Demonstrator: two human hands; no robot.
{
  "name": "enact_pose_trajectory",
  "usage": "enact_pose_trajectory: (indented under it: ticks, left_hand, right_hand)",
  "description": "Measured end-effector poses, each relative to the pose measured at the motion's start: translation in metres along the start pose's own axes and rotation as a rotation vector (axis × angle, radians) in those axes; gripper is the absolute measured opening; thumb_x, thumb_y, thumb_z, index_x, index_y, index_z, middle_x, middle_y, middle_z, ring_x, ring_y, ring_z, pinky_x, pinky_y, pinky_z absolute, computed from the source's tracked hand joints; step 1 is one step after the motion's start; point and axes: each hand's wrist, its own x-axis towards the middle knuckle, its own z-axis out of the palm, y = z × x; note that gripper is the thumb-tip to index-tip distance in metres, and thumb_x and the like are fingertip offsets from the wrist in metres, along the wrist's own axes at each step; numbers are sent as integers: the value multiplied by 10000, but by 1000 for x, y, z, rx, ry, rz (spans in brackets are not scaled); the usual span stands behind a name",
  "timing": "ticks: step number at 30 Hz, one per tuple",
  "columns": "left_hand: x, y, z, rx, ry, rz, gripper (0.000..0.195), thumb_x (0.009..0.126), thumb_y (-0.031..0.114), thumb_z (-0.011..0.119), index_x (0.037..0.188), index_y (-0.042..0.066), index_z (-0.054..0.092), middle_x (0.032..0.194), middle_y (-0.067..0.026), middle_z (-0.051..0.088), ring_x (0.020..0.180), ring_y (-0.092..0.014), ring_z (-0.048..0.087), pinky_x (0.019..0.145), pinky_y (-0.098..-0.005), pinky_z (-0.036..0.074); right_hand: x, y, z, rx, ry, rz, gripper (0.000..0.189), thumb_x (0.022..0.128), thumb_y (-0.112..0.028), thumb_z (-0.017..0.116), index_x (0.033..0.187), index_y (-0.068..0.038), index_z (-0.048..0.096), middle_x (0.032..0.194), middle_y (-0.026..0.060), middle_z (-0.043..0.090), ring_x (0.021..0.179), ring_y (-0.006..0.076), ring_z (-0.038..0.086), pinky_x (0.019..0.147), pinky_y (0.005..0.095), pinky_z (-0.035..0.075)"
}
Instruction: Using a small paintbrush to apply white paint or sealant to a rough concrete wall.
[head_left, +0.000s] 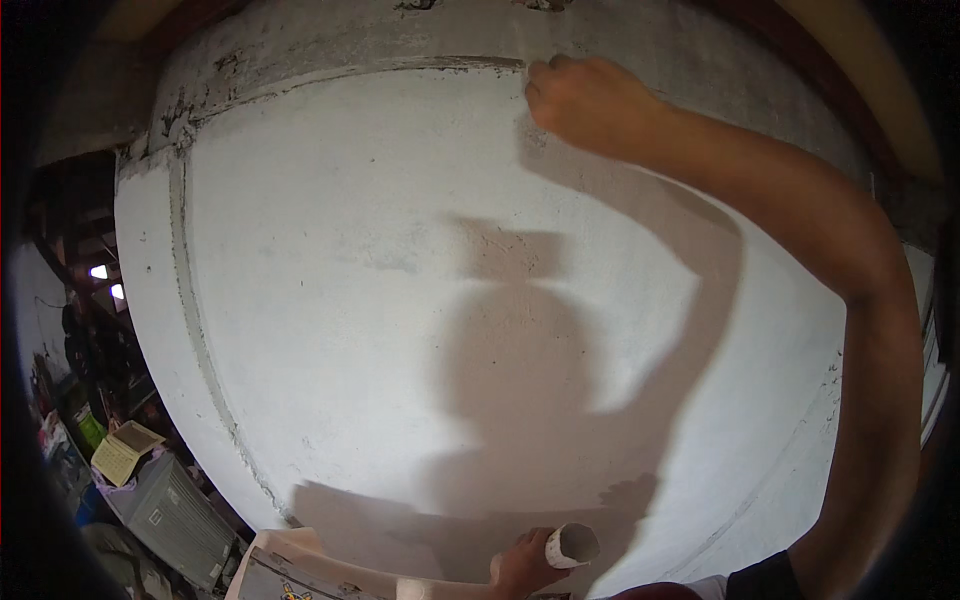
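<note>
My right hand (581, 101) is raised to the upper part of a white painted wall (337, 300), its curled fingers at the right end of a dark groove where white paint meets bare grey plaster (712, 112). Whether it pinches something small cannot be made out. Low in the view, my left hand (529, 562) is closed around a pale cylinder (572, 546) with an open round end turned up. It may be a roll or a cup. The shadow of my head and arm falls across the wall.
At lower left, a grey appliance or cabinet (184, 517) carries an open booklet (124, 450), near a green item (88, 427). A pale-edged panel or box with metal fittings (281, 566) lies at the bottom, left of my left hand. Grey strips cross the wall at left.
</note>
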Motion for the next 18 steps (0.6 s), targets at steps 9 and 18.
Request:
enact_pose_trajectory:
  ticks: [9, 18]
  left_hand:
    - [3, 0, -6, 27, -31, 36, 790, 670, 365, 945, 1325, 59, 625, 1310, -226, 645, 1254, -437, 584, 1045, -531, 484]
    - [-3, 18, -20, 25, -35, 10, 823, 690, 403, 934, 1353, 39, 609, 1350, -243, 627, 1261, -452, 580, 1047, -525, 487]
  right_hand:
    - [45, 65, -29, 89, 34, 186, 139, 838, -89, 630, 843, 6, 732, 961, 204, 730, 921, 360, 722, 792, 484, 601]
    - [68, 145, 5, -6, -185, 207, 165, 842, -82, 612, 894, -17, 754, 957, 237, 731, 961, 404, 719, 875, 498, 585]
